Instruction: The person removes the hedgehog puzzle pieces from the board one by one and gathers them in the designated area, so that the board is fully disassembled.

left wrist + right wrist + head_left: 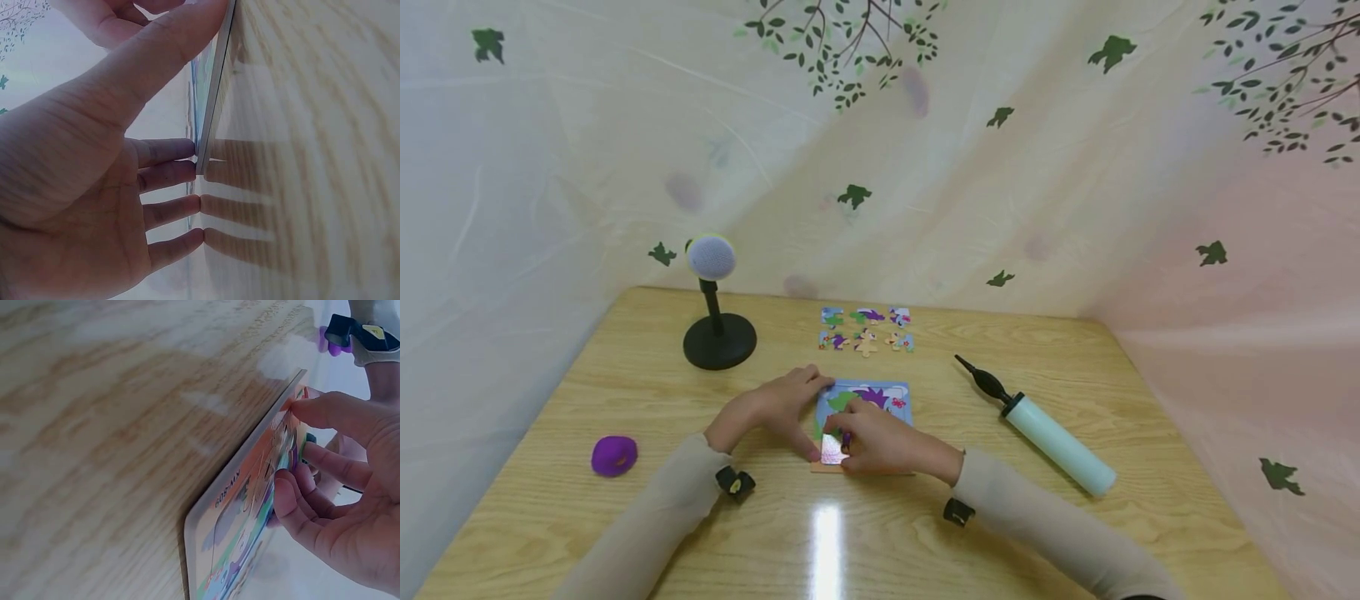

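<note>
A puzzle board (pixel 901 390) with a colourful cartoon picture lies flat on the table. My left hand (pixel 784 408) spans its left side, fingers fairly straight, with the thumb by the near corner. In the left wrist view, the fingertips touch the board's edge and the tabletop. Over the board's near left part, my right hand (pixel 880 437) has bent fingers and pinches a shiny puzzle piece (pixel 832 450) against the board. The piece is partly hidden by the fingers. Several loose puzzle pieces (pixel 866 342) lie in two rows beyond the board.
A microphone-shaped object (pixel 712 258) on a round black stand (pixel 720 343) is at the back left. A purple lump (pixel 614 456) with a dent lies at the left. On the right lies a pale green hand pump (pixel 1060 442) with a black nozzle. Patterned cloth (pixel 925 208) hangs behind the table.
</note>
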Available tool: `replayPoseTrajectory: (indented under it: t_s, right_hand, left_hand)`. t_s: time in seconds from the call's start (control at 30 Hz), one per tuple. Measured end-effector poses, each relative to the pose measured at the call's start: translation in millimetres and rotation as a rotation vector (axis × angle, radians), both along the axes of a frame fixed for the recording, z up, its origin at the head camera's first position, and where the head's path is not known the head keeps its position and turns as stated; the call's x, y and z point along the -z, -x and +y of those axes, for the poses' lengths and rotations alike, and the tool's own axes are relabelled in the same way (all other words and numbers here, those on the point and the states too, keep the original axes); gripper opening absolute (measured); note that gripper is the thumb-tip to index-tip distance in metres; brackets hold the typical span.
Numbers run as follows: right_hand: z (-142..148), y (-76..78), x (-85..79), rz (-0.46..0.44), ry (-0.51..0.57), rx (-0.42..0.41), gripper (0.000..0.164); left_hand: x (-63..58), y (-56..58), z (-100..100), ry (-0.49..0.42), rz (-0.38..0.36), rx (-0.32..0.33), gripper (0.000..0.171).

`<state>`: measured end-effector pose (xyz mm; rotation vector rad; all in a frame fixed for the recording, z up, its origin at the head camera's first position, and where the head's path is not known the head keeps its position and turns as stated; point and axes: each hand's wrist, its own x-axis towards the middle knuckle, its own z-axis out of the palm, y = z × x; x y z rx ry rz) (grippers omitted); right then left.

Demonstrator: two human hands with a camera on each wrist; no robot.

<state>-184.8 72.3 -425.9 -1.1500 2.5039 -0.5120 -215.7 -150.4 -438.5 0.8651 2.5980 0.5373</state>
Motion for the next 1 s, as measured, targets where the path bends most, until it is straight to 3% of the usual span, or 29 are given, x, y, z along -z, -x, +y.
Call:
replayPoseTrajectory:
  t_s: [1.0]
  right_hand:
    - [-0.5,-0.9,-1.9,0.027,0.019,-0.038,0.051]
  left_hand:
    - [-2.4,-1.8,0.2,0.0,0.016,-0.003,0.112]
